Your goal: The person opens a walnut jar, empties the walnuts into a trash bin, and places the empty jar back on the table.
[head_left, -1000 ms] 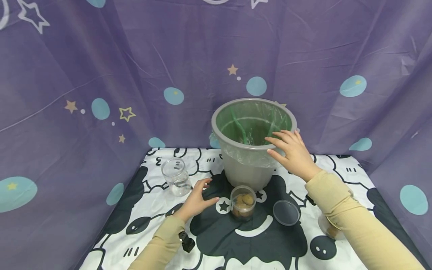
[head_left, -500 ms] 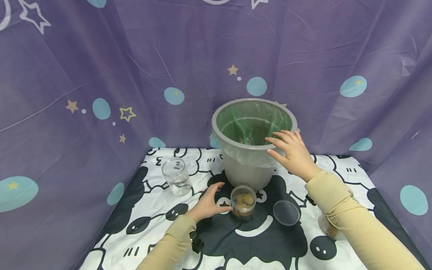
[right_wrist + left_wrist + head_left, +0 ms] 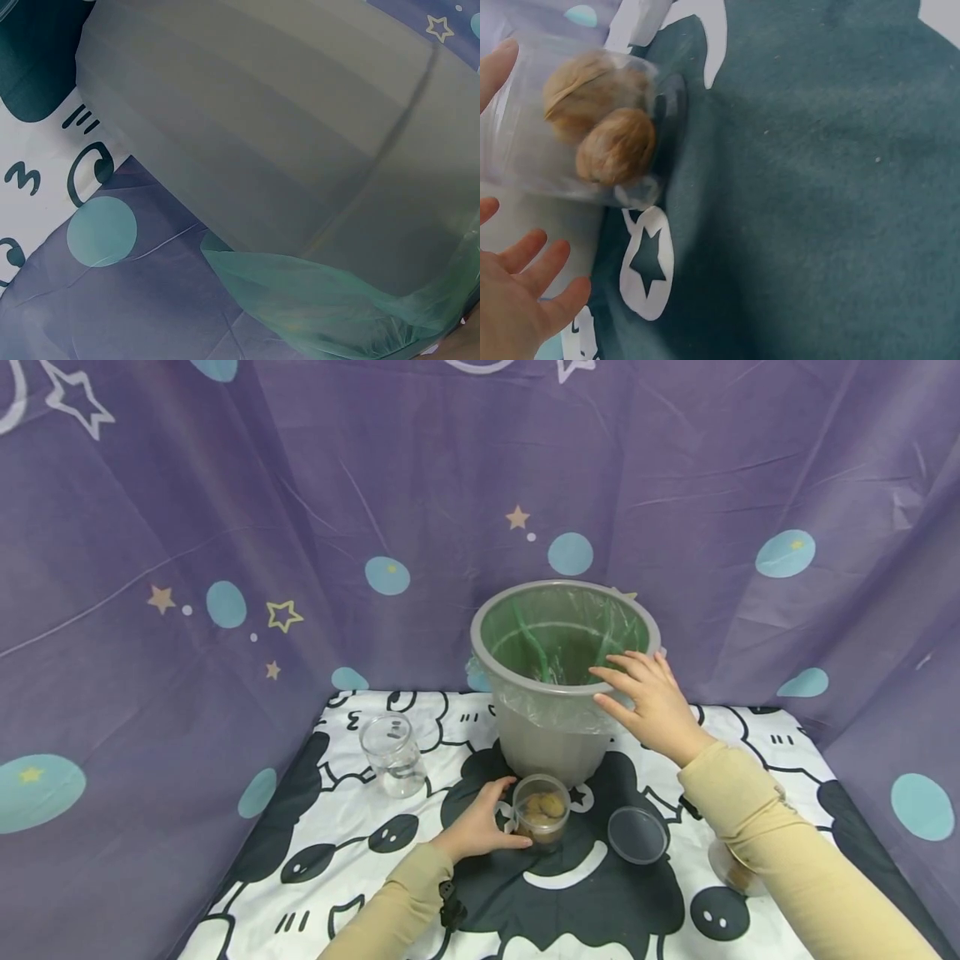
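A small clear jar (image 3: 531, 787) holding walnuts (image 3: 616, 147) stands upright on the patterned cloth, in front of the bin. My left hand (image 3: 487, 825) is spread at the jar's left side, thumb in front and fingers behind. In the left wrist view its fingers are apart from the jar, while the thumb lies close to the wall; whether it touches cannot be told. My right hand (image 3: 654, 708) is over the right front rim of the grey bin (image 3: 551, 747), its fingers loosely extended and holding nothing. Contact with the rim is unclear.
A green-tinted clear bag (image 3: 322, 300) lines the bin. A round clear lid (image 3: 637, 836) lies right of the walnut jar. A taller clear jar (image 3: 400, 768) stands at the left. Another jar (image 3: 729, 870) with brownish contents is partly hidden by the right forearm. A purple curtain (image 3: 420, 468) hangs behind.
My left hand has moved right and slightly toward the front edge, from beside the tall jar to around the walnut jar's left side. The right hand has stayed at the bin rim.
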A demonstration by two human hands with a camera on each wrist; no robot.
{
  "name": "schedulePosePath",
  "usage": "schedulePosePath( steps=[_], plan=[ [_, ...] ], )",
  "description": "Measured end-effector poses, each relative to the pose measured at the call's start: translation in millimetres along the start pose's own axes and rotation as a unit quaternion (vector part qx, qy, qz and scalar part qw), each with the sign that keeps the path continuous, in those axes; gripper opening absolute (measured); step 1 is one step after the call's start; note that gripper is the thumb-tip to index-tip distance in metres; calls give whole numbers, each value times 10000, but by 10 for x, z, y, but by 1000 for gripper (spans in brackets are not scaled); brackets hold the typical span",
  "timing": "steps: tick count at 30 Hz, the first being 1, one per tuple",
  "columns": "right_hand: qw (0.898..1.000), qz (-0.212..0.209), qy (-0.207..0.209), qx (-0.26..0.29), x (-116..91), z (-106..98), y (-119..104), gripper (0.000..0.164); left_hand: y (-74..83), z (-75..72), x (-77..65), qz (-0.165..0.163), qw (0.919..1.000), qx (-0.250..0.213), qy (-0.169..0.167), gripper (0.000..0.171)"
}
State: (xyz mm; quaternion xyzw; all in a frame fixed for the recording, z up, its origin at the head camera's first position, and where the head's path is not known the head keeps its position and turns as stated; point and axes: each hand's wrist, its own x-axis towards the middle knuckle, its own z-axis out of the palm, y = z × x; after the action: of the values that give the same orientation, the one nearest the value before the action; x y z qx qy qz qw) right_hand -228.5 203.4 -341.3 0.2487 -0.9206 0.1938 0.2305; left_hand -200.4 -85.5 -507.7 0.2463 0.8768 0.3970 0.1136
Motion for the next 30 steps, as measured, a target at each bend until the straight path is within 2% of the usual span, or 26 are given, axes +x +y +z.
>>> schedulePosePath(
  steps=[3,8,17,21,30],
  plan=[
    [10000,6,0,-32,0,-5,4,41,8,39,32,83,9999,130,-59,94],
    [10000,11,12,-28,6,-14,5,41,23,96,83,240,9997,72,-36,94],
    [10000,-37,64,-1,-1,11,5,40,-31,204,132,56,9998,-186,46,98],
    [10000,-38,74,-6,-3,19,14,41,-72,244,159,123,9990,-423,86,98],
    [10000,-10,71,1,-4,26,21,41,-156,326,220,166,9978,-615,191,97]
  ],
)
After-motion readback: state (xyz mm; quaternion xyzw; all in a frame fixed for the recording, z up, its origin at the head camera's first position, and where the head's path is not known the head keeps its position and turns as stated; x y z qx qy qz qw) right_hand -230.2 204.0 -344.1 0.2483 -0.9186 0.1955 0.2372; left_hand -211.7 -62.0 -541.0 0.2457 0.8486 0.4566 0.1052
